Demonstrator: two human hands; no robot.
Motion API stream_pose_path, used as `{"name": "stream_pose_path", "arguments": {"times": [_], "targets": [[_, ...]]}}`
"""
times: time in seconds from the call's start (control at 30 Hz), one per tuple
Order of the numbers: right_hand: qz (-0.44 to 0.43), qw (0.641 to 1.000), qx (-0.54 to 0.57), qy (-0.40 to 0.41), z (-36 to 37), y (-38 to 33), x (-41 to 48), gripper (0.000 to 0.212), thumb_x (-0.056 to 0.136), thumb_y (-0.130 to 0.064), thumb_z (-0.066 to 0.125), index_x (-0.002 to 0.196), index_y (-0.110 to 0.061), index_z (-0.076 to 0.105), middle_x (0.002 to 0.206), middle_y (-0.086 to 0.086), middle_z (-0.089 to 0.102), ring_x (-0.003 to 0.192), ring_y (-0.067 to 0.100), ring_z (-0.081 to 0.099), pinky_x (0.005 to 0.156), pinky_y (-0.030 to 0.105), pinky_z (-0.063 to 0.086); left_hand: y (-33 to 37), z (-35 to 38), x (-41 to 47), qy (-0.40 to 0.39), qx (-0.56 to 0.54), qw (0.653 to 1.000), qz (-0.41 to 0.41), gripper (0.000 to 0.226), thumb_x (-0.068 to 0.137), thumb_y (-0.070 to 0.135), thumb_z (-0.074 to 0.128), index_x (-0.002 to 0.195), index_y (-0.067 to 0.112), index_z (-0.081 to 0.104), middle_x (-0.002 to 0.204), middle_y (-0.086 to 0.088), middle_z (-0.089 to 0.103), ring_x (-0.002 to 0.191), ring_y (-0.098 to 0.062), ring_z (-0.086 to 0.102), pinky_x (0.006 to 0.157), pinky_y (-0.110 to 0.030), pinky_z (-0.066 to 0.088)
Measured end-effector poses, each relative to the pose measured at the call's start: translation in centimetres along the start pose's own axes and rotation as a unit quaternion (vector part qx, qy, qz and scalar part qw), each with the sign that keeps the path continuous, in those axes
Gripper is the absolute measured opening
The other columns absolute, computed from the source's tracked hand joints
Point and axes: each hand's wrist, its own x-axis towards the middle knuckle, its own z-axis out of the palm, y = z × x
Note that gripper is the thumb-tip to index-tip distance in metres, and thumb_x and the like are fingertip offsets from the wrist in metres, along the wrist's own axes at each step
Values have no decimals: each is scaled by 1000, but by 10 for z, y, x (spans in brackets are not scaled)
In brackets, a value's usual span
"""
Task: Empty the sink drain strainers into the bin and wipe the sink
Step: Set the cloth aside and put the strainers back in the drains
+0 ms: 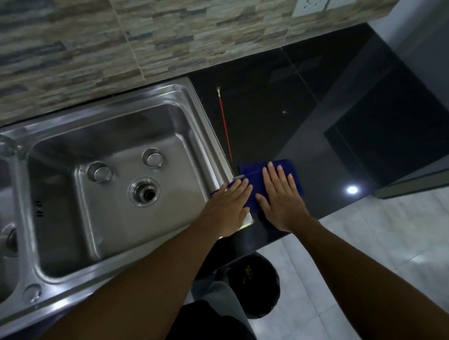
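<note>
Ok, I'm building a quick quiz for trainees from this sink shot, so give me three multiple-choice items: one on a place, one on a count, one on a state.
1. Where does the blue cloth lie?
A hung on the wall
B on the black counter by the right rim of the sink
C on the floor

2. How many loose strainers lie in the basin beside the open drain?
A one
B two
C four

3. How are the hands placed?
A both flat on the cloth, fingers straight
B left grips a strainer
C both curled into fists

Answers:
1 B: the cloth lies on dark counter just right of the rim.
2 B: two round cups lie behind the drain.
3 A: the left hand and right hand press the cloth with straight fingers.
</note>
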Motion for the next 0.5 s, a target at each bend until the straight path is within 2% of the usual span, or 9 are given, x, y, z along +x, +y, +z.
{"name": "stream_pose_path", "arguments": {"times": [0.1, 0.2, 0.27, 0.4, 0.5], "targets": [[7, 999, 24, 23, -5, -15, -5, 68, 105, -44, 26, 161, -15, -1, 167, 4, -10, 155, 20, -8, 125, 42, -7, -15, -9, -14, 49, -18, 999, -2, 62, 105, 32, 31, 161, 14, 10, 170, -2, 4, 157, -16, 2, 129, -41, 0], [-52, 997, 28, 51, -8, -47, -6, 63, 103, -34, 21, 160, -10, 7, 168, 7, 0, 156, 19, -1, 128, 45, 4, -44, -15, -39, 87, -40, 995, -41, 61, 105, 29, 30, 161, 14, 12, 170, -3, 7, 157, -17, 2, 129, -40, 2], [-98, 992, 49, 58, -7, -79, 1, 62, 103, -33, 18, 160, -10, 11, 168, 6, 4, 156, 18, 0, 128, 42, 3, -71, -17, -60, 99, -59, 991, -71, 62, 103, 26, 34, 160, 12, 16, 169, -5, 11, 157, -20, 6, 129, -40, 4], [-184, 980, 67, 40, -3, -144, 24, 61, 103, -24, 31, 160, -8, 13, 169, 6, 5, 157, 16, -1, 128, 38, 1, -138, -12, -114, 111, -60, 982, -141, 60, 101, 24, 42, 156, 6, 28, 165, -13, 25, 155, -27, 19, 127, -42, 8], [-224, 972, 72, 9, 2, -194, 45, 61, 103, -22, 32, 160, -8, 13, 169, 7, 5, 157, 17, 0, 128, 37, 1, -187, -5, -159, 131, -81, 963, -223, 64, 97, 29, 36, 155, 3, 31, 162, -16, 30, 153, -31, 26, 126, -45, 11]]}}
